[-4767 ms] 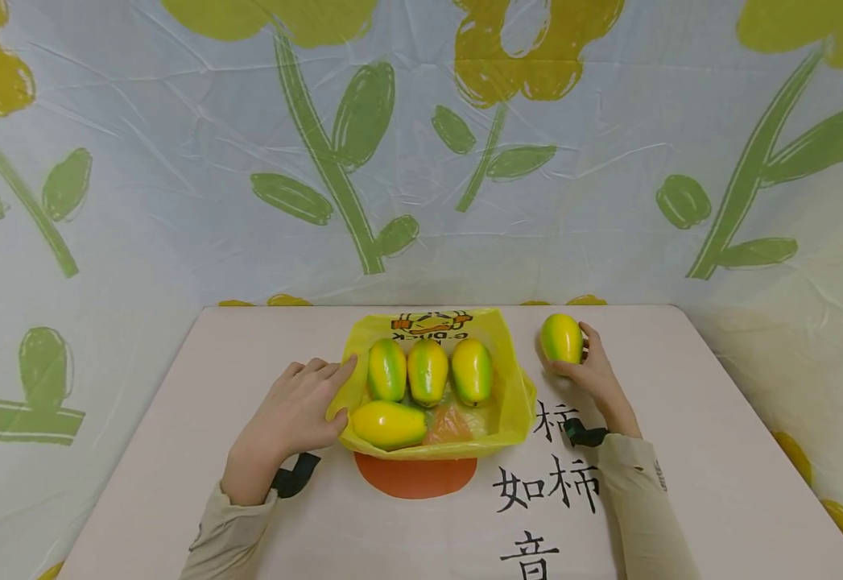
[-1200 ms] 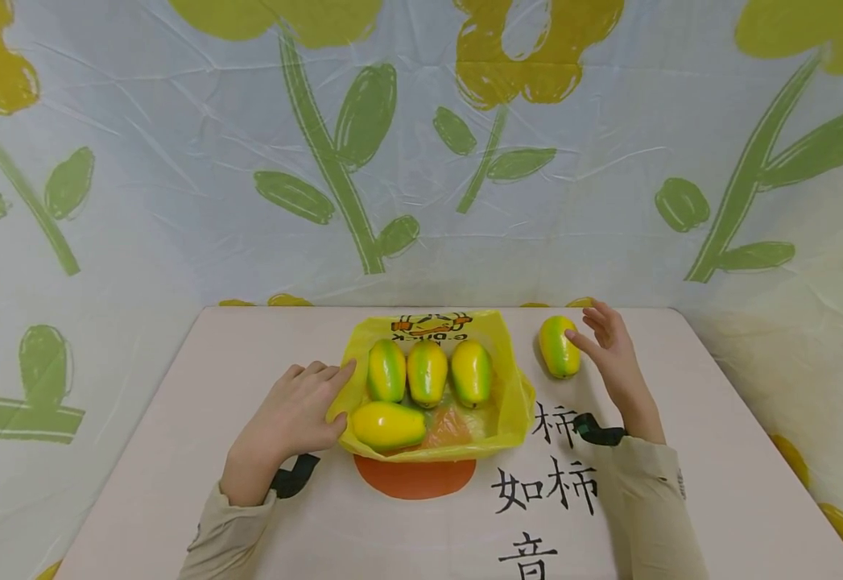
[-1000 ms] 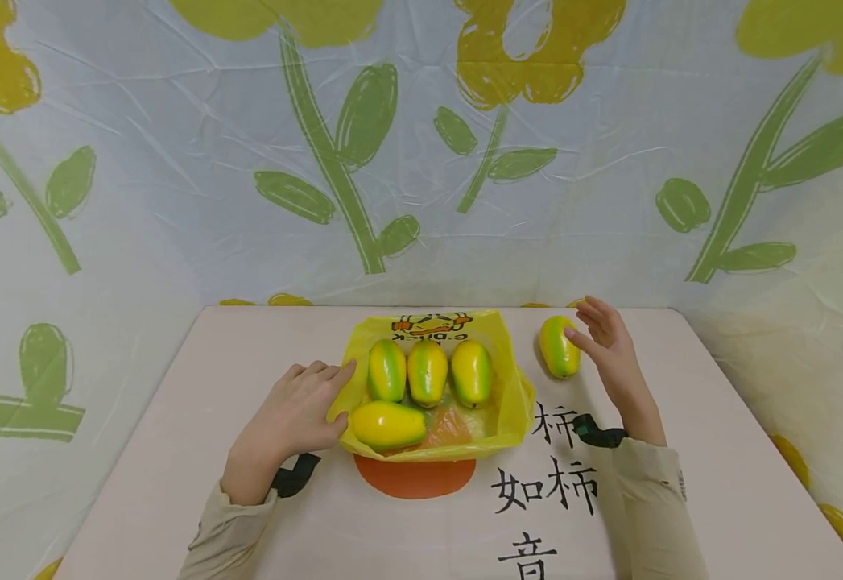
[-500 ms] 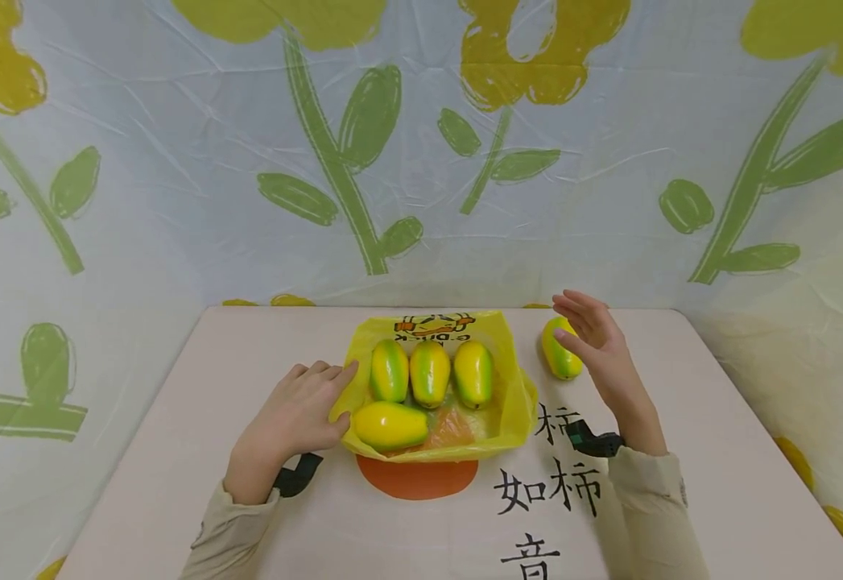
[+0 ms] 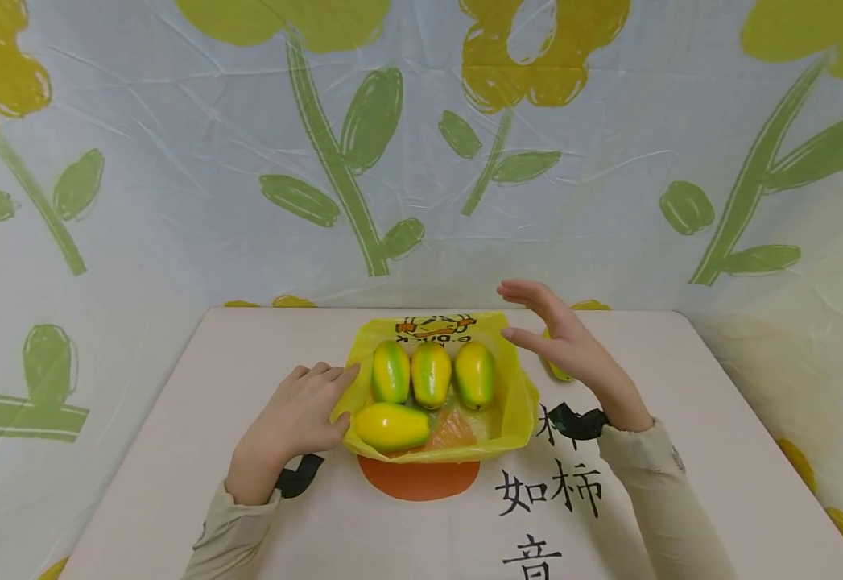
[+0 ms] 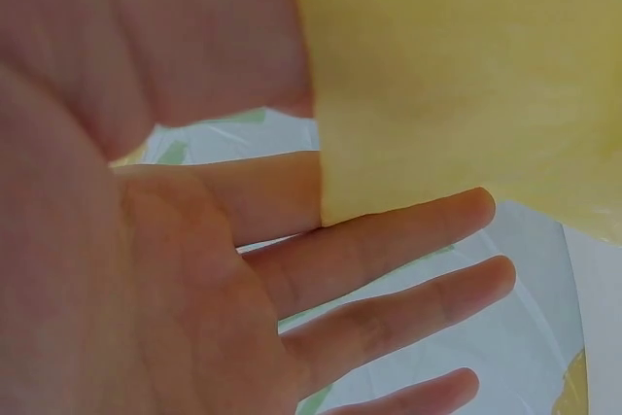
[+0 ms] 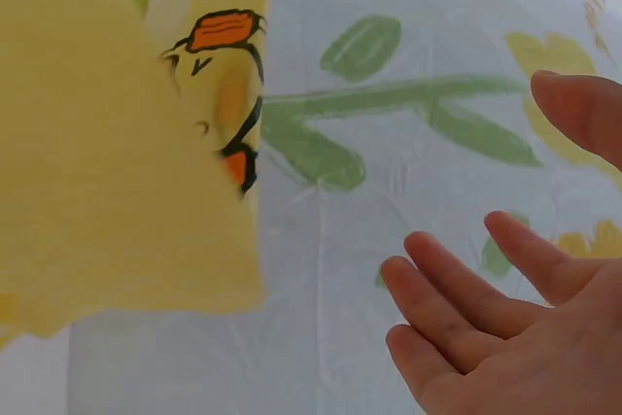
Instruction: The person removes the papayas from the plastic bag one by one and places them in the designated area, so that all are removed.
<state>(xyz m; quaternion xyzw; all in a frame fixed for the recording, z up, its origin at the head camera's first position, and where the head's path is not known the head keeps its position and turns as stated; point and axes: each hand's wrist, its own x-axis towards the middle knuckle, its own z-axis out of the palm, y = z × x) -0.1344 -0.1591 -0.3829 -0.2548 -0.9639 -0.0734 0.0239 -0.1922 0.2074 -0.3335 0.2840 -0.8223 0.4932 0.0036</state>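
Note:
A yellow plastic bag [image 5: 518, 403] with a printed duck lies with its mouth spread wide. Several glossy yellow-green papayas [image 5: 390, 427] are inside. My left hand [image 5: 298, 415] is at the bag's left rim; in the left wrist view its thumb and index finger pass behind the plastic, while the other fingers stretch straight outside. My right hand [image 5: 562, 338], palm facing left and holding nothing, hovers by the bag's far right corner, thumb apart from the fingers. Behind it, a single papaya [image 5: 560, 373] on the table is mostly hidden.
The pale tabletop [image 5: 247, 346] bears black printed characters [image 5: 551, 487] and an orange round print [image 5: 419, 479] at the bag's near side. Behind the table hangs a white curtain [image 5: 211, 201] with yellow flowers. Crumpled orange plastic [image 5: 452, 428] shows inside the bag.
My right hand, earlier around the lone papaya, has let it go and moved left toward the bag, now covering most of that papaya. My left hand and the bag stay put.

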